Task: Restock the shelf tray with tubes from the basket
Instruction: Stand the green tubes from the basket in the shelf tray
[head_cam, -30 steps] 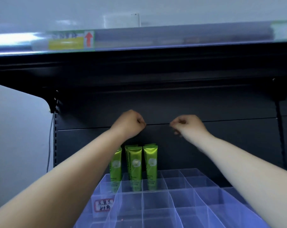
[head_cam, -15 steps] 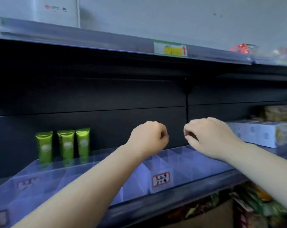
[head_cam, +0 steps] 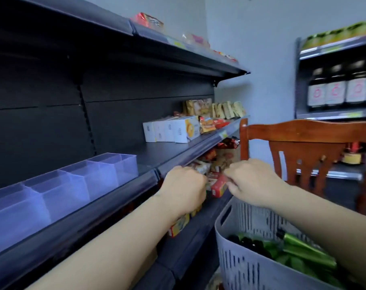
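Observation:
A grey slotted basket [head_cam: 240, 268] stands at the lower right, holding several green tubes [head_cam: 303, 250] that lie on their sides. The clear divided shelf tray [head_cam: 73, 185] sits on the dark shelf at the left; the compartments I can see hold nothing. My left hand [head_cam: 184, 189] hovers in front of the shelf edge with its fingers curled into a fist, holding nothing. My right hand [head_cam: 255, 181] hangs just above the basket's far rim, fingers curled, nothing in it. The two hands are close together, a little apart.
White boxes [head_cam: 171, 129] and snack packs stand further right on the tray's shelf. Red snack packs [head_cam: 218, 186] fill the shelf below, behind my hands. A wooden chair [head_cam: 303, 132] stands behind the basket. Dark bottles [head_cam: 335, 91] line a second rack at the far right.
My view has swung right and down: the green tubes standing in the tray have left the frame and the basket has come in. Both hands have dropped from shelf height towards the basket, still curled.

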`<state>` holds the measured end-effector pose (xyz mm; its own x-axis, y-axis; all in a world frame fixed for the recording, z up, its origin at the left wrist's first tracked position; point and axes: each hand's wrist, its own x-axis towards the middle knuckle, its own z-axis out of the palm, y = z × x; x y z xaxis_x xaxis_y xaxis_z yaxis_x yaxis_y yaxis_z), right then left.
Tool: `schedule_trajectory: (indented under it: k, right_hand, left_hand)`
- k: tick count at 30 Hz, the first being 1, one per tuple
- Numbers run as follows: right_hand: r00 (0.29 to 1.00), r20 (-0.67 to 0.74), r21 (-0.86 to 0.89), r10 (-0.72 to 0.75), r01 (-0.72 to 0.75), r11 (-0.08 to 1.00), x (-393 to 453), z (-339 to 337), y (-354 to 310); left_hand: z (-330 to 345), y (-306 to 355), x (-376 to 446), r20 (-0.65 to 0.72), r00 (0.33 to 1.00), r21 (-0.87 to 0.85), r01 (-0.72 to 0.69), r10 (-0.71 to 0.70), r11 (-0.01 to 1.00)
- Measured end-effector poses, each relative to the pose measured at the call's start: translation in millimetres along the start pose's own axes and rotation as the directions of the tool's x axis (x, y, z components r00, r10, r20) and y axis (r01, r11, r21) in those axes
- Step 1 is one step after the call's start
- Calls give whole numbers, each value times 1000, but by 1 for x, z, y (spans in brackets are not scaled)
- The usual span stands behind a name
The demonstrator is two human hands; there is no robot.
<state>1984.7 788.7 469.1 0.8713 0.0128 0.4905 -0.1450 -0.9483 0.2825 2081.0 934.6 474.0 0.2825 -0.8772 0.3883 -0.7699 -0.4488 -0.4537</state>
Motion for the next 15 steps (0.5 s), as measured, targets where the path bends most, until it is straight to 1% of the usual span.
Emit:
schedule_trajectory:
  k: [2,6,11,15]
  right_hand:
    - [997,51,47,58,-61,997,-16,19,23]
    - [966,129,141,226,-243,960,-42,58,56]
    - [876,266,263,402,-468,844,-56,114,74]
    - [807,376,279,456,-567,775,-61,150,89]
  left_hand:
    - [19,23,17,11,999,-48,-38,38,998]
    - [56,62,44,56,992,-155,-104,114,982]
    - [101,97,74,130,976,-253,-137,174,958]
    - [135,116,99,215,955,-332,-125,204,935]
